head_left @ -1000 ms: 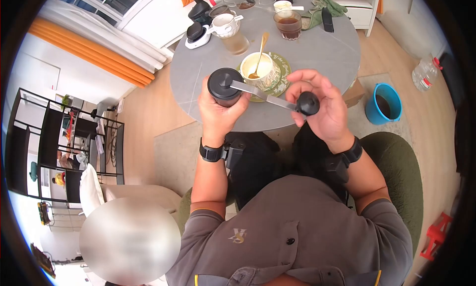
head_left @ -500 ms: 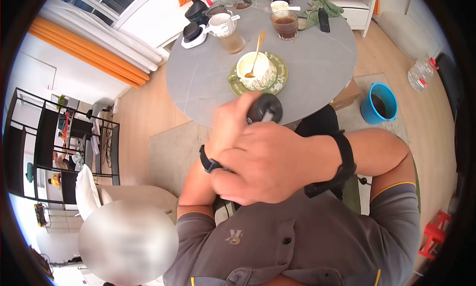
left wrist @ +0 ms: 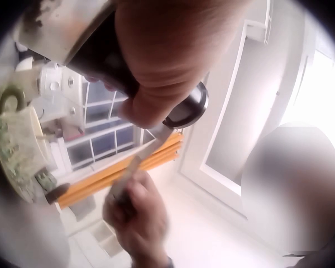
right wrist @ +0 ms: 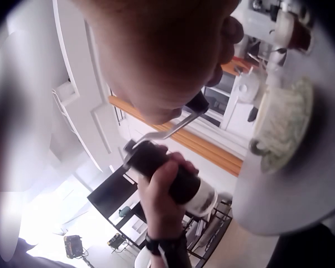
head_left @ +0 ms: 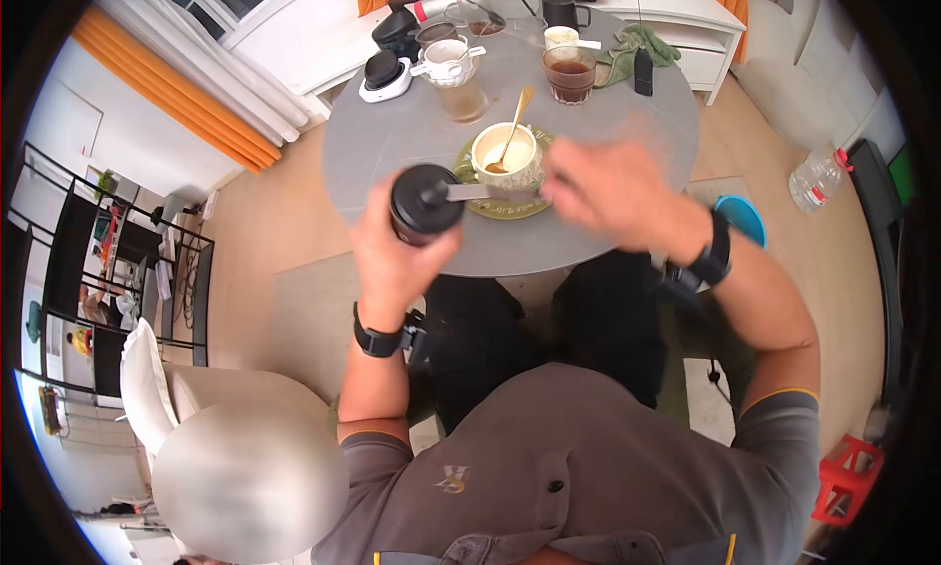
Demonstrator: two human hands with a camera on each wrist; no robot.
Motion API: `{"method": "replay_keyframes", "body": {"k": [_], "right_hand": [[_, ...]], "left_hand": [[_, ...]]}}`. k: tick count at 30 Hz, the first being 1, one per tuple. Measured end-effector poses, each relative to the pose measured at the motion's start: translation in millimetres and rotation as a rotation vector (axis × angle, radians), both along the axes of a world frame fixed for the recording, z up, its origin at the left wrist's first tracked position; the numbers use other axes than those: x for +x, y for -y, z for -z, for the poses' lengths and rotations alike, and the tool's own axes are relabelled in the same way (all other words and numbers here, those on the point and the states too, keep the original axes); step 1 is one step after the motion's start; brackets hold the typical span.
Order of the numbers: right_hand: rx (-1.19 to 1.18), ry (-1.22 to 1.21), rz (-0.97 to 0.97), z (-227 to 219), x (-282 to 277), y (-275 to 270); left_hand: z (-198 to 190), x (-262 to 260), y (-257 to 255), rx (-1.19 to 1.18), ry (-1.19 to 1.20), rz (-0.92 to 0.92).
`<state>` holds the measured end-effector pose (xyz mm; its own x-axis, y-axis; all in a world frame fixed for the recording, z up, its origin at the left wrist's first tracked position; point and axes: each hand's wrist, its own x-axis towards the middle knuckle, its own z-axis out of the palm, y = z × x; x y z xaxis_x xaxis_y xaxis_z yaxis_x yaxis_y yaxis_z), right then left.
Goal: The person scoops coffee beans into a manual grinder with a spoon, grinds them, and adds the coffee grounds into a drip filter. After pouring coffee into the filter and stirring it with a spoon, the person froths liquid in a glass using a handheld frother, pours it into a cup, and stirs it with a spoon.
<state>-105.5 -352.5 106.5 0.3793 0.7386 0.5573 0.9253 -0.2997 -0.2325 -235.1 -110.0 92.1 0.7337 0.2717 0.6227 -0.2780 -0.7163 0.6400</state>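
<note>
My left hand grips a black manual coffee grinder in front of the round table. From its lid a flat metal crank reaches out to the right. Blurred by motion, my right hand curls round the crank's end; its fingers hide most of the black knob. In the right wrist view the grinder's lower part is clear, with dark bits inside. Just beyond the hands, a patterned cup stands on a green saucer, a gold spoon leaning in it.
On the grey table stand a glass of brown liquid, a glass under a white strainer, a white scale and a black handheld whisk by a green cloth. A blue bucket is on the floor.
My right hand has swung from across my left wrist, close to the body, out to the right, and the crank has turned with it. The left hand keeps holding the grinder, now further left.
</note>
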Motion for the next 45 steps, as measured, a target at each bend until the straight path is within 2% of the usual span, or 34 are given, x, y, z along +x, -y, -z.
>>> {"method": "replay_keyframes", "body": {"k": [2, 5, 6, 8, 10, 11, 12, 14, 16, 18, 20, 22, 23, 26, 27, 34, 36, 40, 43, 45], "right_hand": [[-0.049, 0.007, -0.097, 11, -37, 3], [0.047, 0.069, -0.338, 4, -81, -7], [0.069, 0.04, -0.429, 0, -89, -11], [0.073, 0.141, -0.532, -14, -103, -21], [0.123, 0.208, -0.532, -29, -104, -38], [0.177, 0.277, -0.536, -37, -102, -45], [0.176, 0.278, -0.535, -48, -95, -50], [0.072, 0.272, -0.425, -72, -72, -59], [-0.019, 0.449, -0.235, -87, -39, -56], [0.109, 0.186, -0.153, -79, -5, -50], [0.06, 0.052, -0.09, -67, 16, -31], [-0.016, 0.025, -0.032, -51, 21, -11], [-0.083, -0.008, 0.03, -44, 20, -1], [-0.172, -0.042, -0.049, -22, -2, 18], [-0.173, -0.028, -0.09, -18, -13, 21], [-0.21, -0.016, -0.178, -19, -63, 22], [-0.22, -0.196, -0.046, -21, -67, 21], [-0.254, -0.23, -0.004, -8, -50, 22], [-0.161, -0.285, -0.029, -19, -51, 26], [0.027, -0.434, 0.013, -24, -50, 34]], "left_hand": [[4, 12, -6, 0.052, 0.025, -0.053], [14, 23, 2, 0.083, -0.219, 0.043], [17, 24, 10, 0.119, -0.184, 0.125], [17, 16, 30, 0.252, -0.213, 0.249], [9, 7, 38, 0.25, -0.432, 0.451], [-5, -7, 46, 0.161, -0.288, 0.648], [12, -11, 48, 0.161, -0.287, 0.649], [55, -10, 46, 0.28, -0.088, 0.524], [20, -16, 48, 0.348, -0.098, 0.538], [7, -18, 44, 0.412, -0.103, 0.553], [6, -20, 33, 0.24, -0.015, 0.503], [-2, -20, 24, 0.276, 0.02, 0.362], [-3, -18, 23, 0.194, 0.005, 0.275], [-6, -8, 14, 0.003, -0.056, 0.042], [-3, 0, 10, 0.023, 0.003, 0.005], [7, 15, 17, 0.029, -0.042, 0.033], [8, 13, 18, 0.048, -0.042, 0.03], [6, 9, 17, 0.097, -0.013, 0.024], [6, 4, 14, 0.066, -0.132, 0.021], [11, 4, 12, 0.05, -0.17, 0.038]]}}
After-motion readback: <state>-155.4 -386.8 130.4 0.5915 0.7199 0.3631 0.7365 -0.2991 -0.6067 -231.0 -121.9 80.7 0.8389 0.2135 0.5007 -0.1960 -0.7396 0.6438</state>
